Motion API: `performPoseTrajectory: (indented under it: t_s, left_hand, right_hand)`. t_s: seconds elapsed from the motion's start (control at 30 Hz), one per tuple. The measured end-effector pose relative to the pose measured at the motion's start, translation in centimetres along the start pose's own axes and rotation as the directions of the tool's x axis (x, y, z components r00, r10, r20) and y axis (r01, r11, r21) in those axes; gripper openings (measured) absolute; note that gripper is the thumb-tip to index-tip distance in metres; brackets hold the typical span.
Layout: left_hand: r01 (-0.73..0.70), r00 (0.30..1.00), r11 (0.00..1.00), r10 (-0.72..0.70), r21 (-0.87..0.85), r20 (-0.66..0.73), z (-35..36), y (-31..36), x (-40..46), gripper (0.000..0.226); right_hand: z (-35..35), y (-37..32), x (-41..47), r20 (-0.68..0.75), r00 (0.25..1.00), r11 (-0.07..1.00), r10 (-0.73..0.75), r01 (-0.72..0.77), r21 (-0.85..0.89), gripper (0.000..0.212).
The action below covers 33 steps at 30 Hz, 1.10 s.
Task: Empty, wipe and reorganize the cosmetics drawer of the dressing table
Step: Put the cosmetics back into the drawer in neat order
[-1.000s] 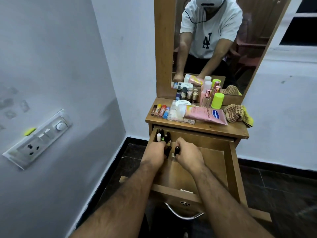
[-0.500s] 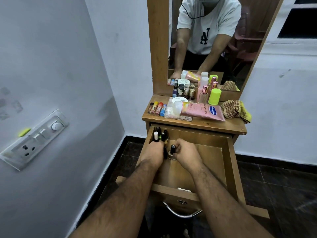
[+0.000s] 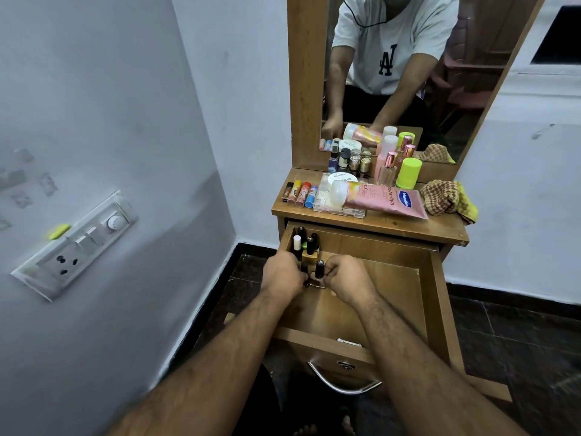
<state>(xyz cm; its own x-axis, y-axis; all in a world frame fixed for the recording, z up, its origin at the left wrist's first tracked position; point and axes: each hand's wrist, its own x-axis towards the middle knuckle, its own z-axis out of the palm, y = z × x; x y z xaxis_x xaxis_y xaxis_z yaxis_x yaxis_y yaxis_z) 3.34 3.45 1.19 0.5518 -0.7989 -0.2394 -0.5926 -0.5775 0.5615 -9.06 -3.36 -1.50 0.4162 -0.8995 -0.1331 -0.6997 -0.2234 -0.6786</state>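
Observation:
The wooden drawer point(image 3: 430, 297) of the dressing table stands pulled out. In its back left corner stand several small nail polish bottles point(image 3: 306, 243) with black and white caps. My left hand point(image 3: 283, 273) curls around bottles at the group's front. My right hand point(image 3: 347, 278) pinches a black-capped nail polish bottle point(image 3: 319, 273) standing on the drawer floor between both hands. On the table top point(image 3: 440, 226) lie a pink lotion tube point(image 3: 383, 199), a row of lip balms point(image 3: 300, 193), a white jar, a clear case and upright perfume bottles point(image 3: 388, 168).
A checked cloth point(image 3: 446, 198) lies at the table top's right end, next to a lime-green container point(image 3: 408, 173). The mirror point(image 3: 408, 73) rises behind. A grey wall with a switch panel point(image 3: 75, 243) closes in on the left. A metal handle point(image 3: 342, 385) is on the drawer front.
My hands stay in the drawer's back left area, both drawing slightly closer around the bottle between them. The camera has tilted downward a little.

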Motion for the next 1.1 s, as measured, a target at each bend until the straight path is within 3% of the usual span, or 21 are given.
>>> performPoseTrajectory:
  t_s: [0.1,0.2,0.47,0.73,1.1]
  left_hand:
    - [0.171,0.985,0.942,-0.158,-0.288,0.066,0.9,0.6,-0.8,0.009]
    - [0.240,0.971,0.870,-0.220,-0.431,0.095,1.0,1.1,-1.3,0.014]
    - [0.278,0.957,0.786,-0.278,-0.551,0.087,0.8,1.9,-1.0,0.023]
    - [0.292,0.952,0.727,-0.281,-0.622,0.118,1.6,1.7,-0.4,0.022]
    - [0.255,0.962,0.676,-0.253,-0.691,0.107,2.0,1.5,-0.7,0.019]
  right_hand:
    - [0.3,-0.6,0.4,-0.002,1.000,1.000,0.019,-0.019,0.022,0.021]
    - [0.5,-1.1,0.7,-0.025,0.998,0.996,0.062,-0.061,0.072,0.021]
    - [1.2,-2.0,1.5,-0.079,0.990,0.982,0.117,-0.103,0.159,0.027]
    - [1.9,-2.0,1.9,-0.141,0.981,0.976,0.131,-0.102,0.193,0.015]
    - [2.2,-2.2,1.9,-0.131,0.989,0.995,0.070,-0.060,0.079,0.013]
